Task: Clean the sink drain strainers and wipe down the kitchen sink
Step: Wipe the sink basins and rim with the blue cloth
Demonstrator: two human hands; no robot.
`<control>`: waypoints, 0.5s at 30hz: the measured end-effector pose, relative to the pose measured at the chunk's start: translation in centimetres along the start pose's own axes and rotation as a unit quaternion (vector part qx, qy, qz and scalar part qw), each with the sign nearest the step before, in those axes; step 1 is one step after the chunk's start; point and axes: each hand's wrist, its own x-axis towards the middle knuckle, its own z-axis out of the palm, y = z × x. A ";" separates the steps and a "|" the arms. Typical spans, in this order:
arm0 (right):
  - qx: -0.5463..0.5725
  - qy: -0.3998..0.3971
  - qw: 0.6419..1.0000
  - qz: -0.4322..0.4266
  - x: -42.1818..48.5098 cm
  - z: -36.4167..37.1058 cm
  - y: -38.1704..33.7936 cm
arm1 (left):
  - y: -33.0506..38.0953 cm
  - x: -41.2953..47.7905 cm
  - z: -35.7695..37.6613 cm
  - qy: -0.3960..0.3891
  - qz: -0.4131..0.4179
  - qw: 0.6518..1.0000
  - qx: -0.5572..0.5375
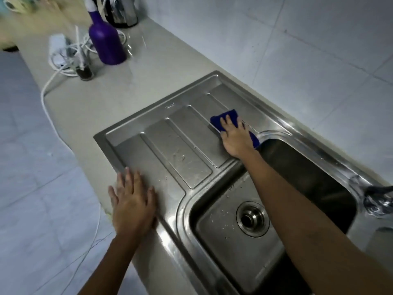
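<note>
Wiping in progress: right hand (235,138), fingers spread flat, presses the blue cloth (225,119) on the drainboard (176,150) by the basin (223,237). Left hand (133,204) lies flat, empty, at the rim. Specks remain on both; the drain strainer (252,218) sits in place.

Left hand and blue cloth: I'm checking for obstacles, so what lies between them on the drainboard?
In the head view, only bare ribbed drainboard with specks lies between the left hand and the blue cloth.
</note>
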 end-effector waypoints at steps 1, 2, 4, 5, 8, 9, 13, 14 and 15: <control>-0.004 0.002 1.000 -0.029 -0.7 0.8 -1.6 | -0.6 -0.7 0.1 -0.003 -0.020 1.000 -0.010; -0.008 0.003 0.999 -0.053 -1.8 1.6 -3.2 | -0.9 -1.4 0.3 -0.005 -0.028 1.000 -0.014; -0.016 -0.004 0.996 -0.088 -4.6 3.0 -6.1 | -1.2 -2.0 0.9 0.003 -0.024 1.000 -0.006; -0.020 -0.007 0.994 -0.105 -6.3 3.6 -7.3 | -1.3 -2.1 1.0 0.009 -0.024 1.000 -0.007; -0.030 -0.027 0.981 -0.189 -11.8 4.9 -10.2 | -1.3 -2.2 1.0 0.022 -0.036 0.999 -0.014; -0.033 -0.038 0.974 -0.221 -12.9 5.1 -10.7 | -1.3 -2.2 1.1 0.026 -0.039 0.999 -0.016; -0.055 -0.034 0.974 -0.216 -9.2 4.7 -10.9 | -1.3 -2.2 1.2 0.027 -0.035 0.999 -0.019; -0.057 -0.023 0.983 -0.176 -7.2 4.4 -11.1 | -1.4 -2.2 1.2 0.027 -0.033 0.999 -0.021; -0.052 -0.017 0.990 -0.132 -5.2 4.1 -11.4 | -1.5 -2.1 1.3 0.029 -0.032 0.999 -0.023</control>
